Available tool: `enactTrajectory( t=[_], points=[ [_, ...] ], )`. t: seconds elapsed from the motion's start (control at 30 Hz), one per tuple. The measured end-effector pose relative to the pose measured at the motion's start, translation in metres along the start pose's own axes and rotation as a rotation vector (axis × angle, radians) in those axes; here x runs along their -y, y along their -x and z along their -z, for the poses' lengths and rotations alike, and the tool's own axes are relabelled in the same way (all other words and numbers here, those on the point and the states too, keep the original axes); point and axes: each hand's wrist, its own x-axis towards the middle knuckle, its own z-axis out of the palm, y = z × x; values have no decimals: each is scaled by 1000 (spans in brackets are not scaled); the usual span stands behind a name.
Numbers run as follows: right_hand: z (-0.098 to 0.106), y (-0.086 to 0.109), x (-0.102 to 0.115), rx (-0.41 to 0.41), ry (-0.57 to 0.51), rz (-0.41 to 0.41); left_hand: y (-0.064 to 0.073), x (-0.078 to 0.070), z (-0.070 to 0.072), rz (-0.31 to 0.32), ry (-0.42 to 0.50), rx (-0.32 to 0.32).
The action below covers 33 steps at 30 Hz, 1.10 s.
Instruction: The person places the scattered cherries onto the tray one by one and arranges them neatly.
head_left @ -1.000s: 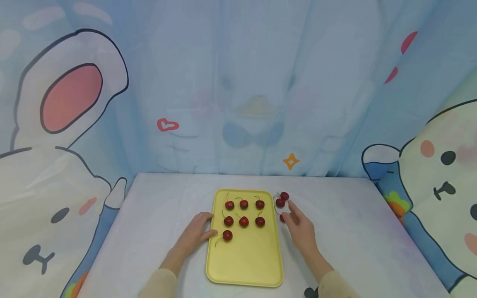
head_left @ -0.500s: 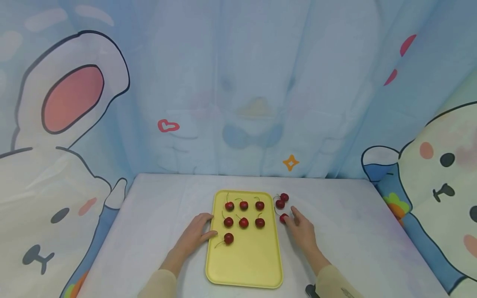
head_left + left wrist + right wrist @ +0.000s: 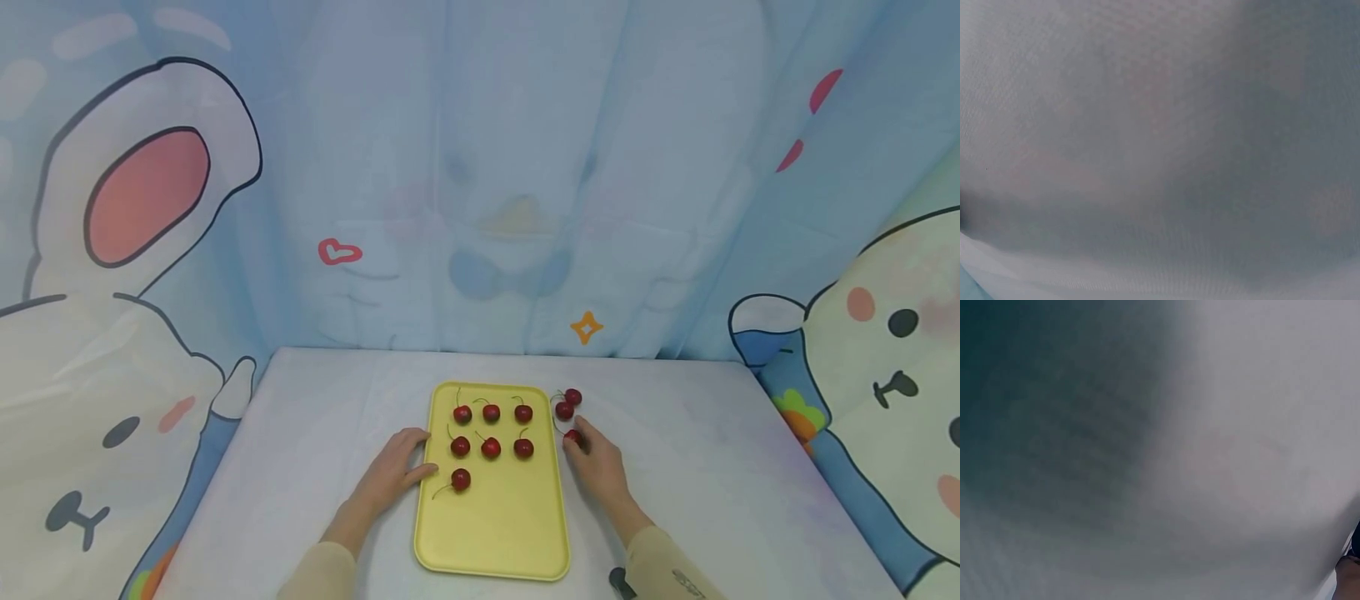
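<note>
A yellow tray (image 3: 510, 533) lies on the white table, with several red stemmed cherries in it. They stand in two rows of three, and a single cherry (image 3: 461, 479) lies below them at the left. My left hand (image 3: 392, 471) rests at the tray's left rim, fingertips and thumb touching it. Just off the tray's right side, my right hand (image 3: 600, 464) pinches a cherry (image 3: 572, 436) between thumb and finger; the cherry is partly hidden. Both wrist views are blurred and show mostly pale cloth, with no clear view of the work.
Beyond the right hand, two more cherries (image 3: 568, 403) lie on the white tabletop (image 3: 712, 467) beside the tray's upper right corner. A small dark object (image 3: 621, 582) sits by the right sleeve. A blue cartoon curtain (image 3: 510, 125) hangs behind the table.
My right hand has moved slightly left and closed its thumb and finger on the nearest loose cherry. The lone cherry in the third row has rolled slightly right. My left hand stays put.
</note>
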Motion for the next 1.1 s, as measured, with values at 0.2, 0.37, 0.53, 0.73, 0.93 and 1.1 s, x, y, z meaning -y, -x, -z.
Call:
enactTrajectory(
  t=[0.2,0.37,0.53,0.73,0.93,1.1],
  points=[
    [-3,0,-3,-15,20,45,1,0,-1,6,-4,-3],
    [-2,1,-4,-13,30,38,0,1,-3,3,-15,-5],
    [-1,1,-3,-23,23,44,0,0,-1,1,-11,-7],
    [-3,1,-3,-16,30,64,1,1,-2,5,-23,-12],
    [-1,2,-2,-28,38,73,0,2,-2,-9,-26,-21],
    [3,5,2,-43,36,73,0,2,-1,-2,-15,-7]
  ],
)
